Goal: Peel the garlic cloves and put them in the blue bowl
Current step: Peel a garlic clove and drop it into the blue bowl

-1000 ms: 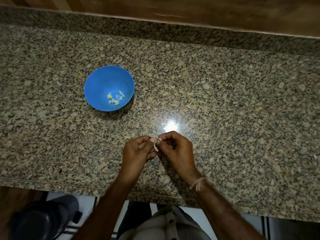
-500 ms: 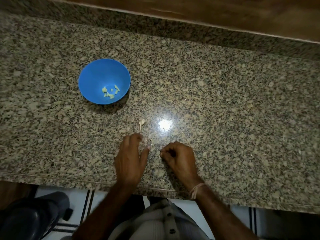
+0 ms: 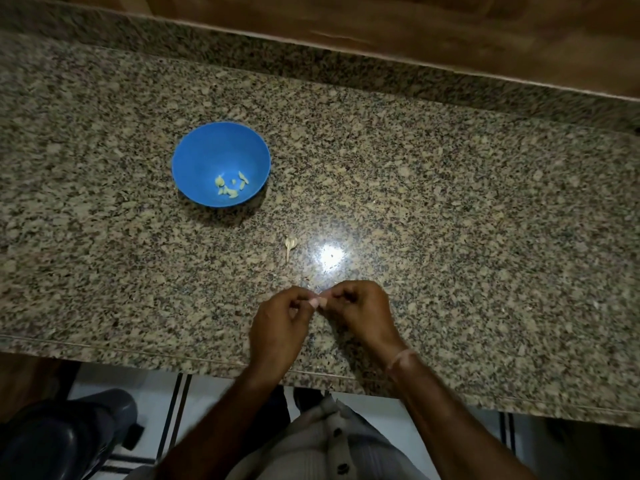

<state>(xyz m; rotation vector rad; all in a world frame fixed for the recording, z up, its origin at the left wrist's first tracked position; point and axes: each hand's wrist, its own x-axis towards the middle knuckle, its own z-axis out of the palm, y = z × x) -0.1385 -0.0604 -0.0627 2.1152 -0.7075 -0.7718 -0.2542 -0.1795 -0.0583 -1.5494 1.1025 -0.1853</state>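
Observation:
A blue bowl [image 3: 207,157] stands on the granite counter at the left, with several pale peeled garlic pieces [image 3: 230,187] in its bottom. My left hand [image 3: 277,323] and my right hand [image 3: 360,313] meet fingertip to fingertip near the counter's front edge. Together they pinch a small pale garlic clove [image 3: 318,301], mostly hidden by the fingers. A scrap of garlic skin with a thin stem [image 3: 290,244] lies on the counter between the hands and the bowl.
The speckled granite counter [image 3: 485,220] runs wide, with a raised back lip and wooden wall behind. A bright light reflection sits just right of the skin scrap. Below the front edge are a dark chair [image 3: 62,434] and tiled floor.
Half a second ago the hands were apart and low on the counter, the skin scrap newly lying there. Now they have come together again and pinch a clove between the fingertips.

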